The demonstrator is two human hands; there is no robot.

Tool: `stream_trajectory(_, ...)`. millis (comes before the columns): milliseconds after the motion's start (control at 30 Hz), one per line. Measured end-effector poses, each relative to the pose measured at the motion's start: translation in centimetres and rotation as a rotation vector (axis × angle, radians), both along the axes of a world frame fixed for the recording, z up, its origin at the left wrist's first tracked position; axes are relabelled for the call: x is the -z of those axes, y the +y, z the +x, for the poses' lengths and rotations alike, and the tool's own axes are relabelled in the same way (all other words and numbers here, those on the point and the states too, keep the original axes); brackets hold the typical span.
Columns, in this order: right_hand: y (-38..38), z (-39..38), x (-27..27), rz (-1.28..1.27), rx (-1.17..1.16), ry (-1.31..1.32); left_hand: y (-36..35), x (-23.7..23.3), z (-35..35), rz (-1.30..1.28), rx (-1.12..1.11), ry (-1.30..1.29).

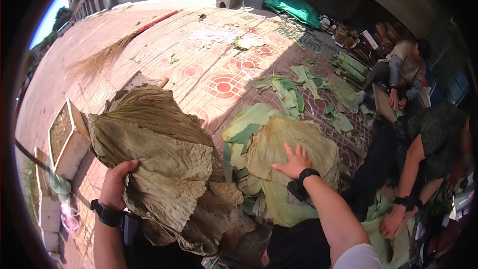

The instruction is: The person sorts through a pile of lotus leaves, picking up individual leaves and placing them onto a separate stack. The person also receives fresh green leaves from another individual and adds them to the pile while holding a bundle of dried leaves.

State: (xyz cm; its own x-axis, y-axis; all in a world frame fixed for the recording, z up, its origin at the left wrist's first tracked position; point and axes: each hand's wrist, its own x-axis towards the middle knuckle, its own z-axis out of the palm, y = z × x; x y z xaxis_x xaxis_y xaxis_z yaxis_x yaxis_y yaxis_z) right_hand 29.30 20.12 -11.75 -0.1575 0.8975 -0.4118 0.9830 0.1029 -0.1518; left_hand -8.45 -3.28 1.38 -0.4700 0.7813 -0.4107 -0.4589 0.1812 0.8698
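Note:
My left hand (115, 185) is closed on the edge of a bundle of dried brown lotus leaves (164, 162), with the thumb on top and the other fingers hidden beneath. The bundle is wrinkled and torn along its lower right side. To its right, my right hand (294, 162) lies with fingers spread on a yellowish dried lotus leaf (318, 144). Under that leaf is a pile of greener leaves (249, 119), partly covered. Black bands circle both of my wrists.
A broom (107, 52) lies on the patterned paving. White planters (67, 139) stand at left. Loose green leaves (286, 92) are scattered ahead. A co-worker's hands (393, 221) handle leaves at lower right; another person (406, 69) sits farther back near a green sack (293, 7).

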Motion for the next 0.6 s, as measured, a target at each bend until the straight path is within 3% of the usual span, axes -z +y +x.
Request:
stream_trajectory(100,1.6,2.3,1.8,0.037,0.061,0.199,-0.1,0.0,0.1,-0.040,0.032,0.051)
stream_trajectory(233,1.7,5.3,-1.0,0.085,0.151,0.546,0.7,0.6,1.5,-0.100,0.137,-0.040)
stream_trajectory(333,3.7,10.5,-0.1,0.035,0.110,0.803,1.7,1.3,3.1,-0.119,0.251,-0.059)
stream_trajectory(433,1.4,13.7,-3.2,0.439,-0.326,0.458,2.7,1.9,4.7,-0.099,0.357,-0.065)
stream_trajectory(600,1.2,16.3,-2.8,-0.128,-0.036,1.332,4.6,1.7,7.8,-0.117,0.477,-0.119)
